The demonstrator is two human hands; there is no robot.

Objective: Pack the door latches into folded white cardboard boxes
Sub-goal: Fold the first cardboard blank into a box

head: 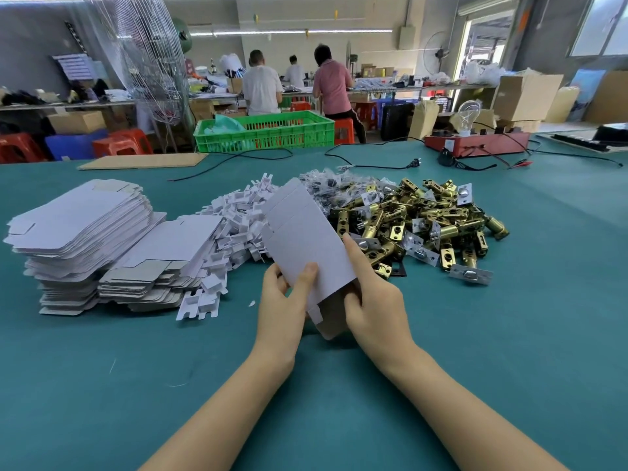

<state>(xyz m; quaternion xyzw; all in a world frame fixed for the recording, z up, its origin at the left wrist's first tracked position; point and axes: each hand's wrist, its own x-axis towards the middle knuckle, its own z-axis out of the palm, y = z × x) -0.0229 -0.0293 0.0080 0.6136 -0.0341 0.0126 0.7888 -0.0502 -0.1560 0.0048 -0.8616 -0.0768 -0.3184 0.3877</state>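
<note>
I hold one flat white cardboard box blank (302, 239) tilted up over the green table. My left hand (283, 307) pinches its lower left edge, thumb on the front face. My right hand (372, 297) grips its lower right side, index finger stretched up along the edge. Behind the blank lies a heap of brass door latches (428, 222) with silver faceplates. To the left sit stacks of flat box blanks (88, 239) and a pile of small white cardboard inserts (234, 226).
Small clear bags of parts (326, 185) lie behind the latches. A brown cardboard sheet (142, 161), black cables (370, 164) and a red test box with a bulb (475, 144) sit farther back. A green crate (265, 130) and several people stand beyond the table.
</note>
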